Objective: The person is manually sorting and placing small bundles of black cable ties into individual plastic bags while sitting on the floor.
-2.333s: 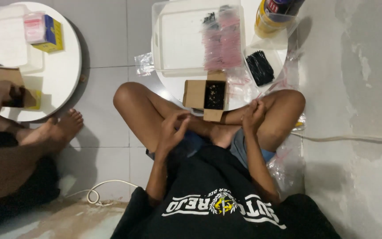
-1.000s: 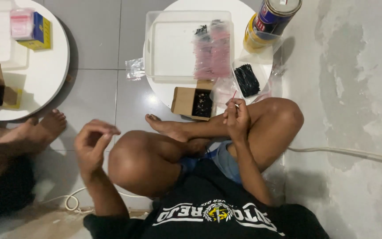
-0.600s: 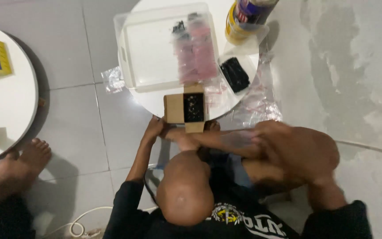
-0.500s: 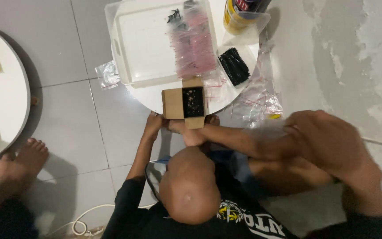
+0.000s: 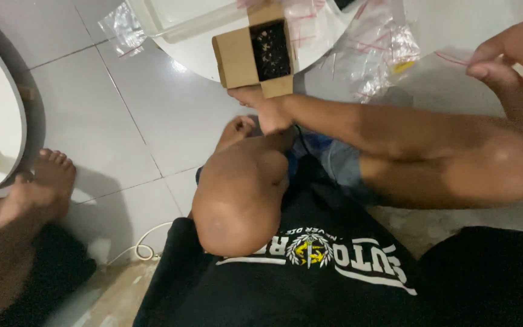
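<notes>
Left hand (image 5: pixel 261 109), upper centre, reaches under the open cardboard box (image 5: pixel 255 51) of small dark parts; finger state cannot be told. Right hand (image 5: pixel 516 66), upper right, fingertips pinched on a thin red-edged clear bag (image 5: pixel 455 59). More loose bags (image 5: pixel 376 48) lie beside the box, apparently unfilled.

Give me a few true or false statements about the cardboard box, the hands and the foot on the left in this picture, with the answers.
1. The cardboard box is open, with small dark parts inside. True.
2. The right hand pinches a thin red strip. True.
3. The left hand is inside the box. False: it is just below the box, at its near edge.
4. The box stands on the floor tiles. False: it sits at the edge of a round white table.
5. A bare foot rests on the floor at left. True.
</notes>
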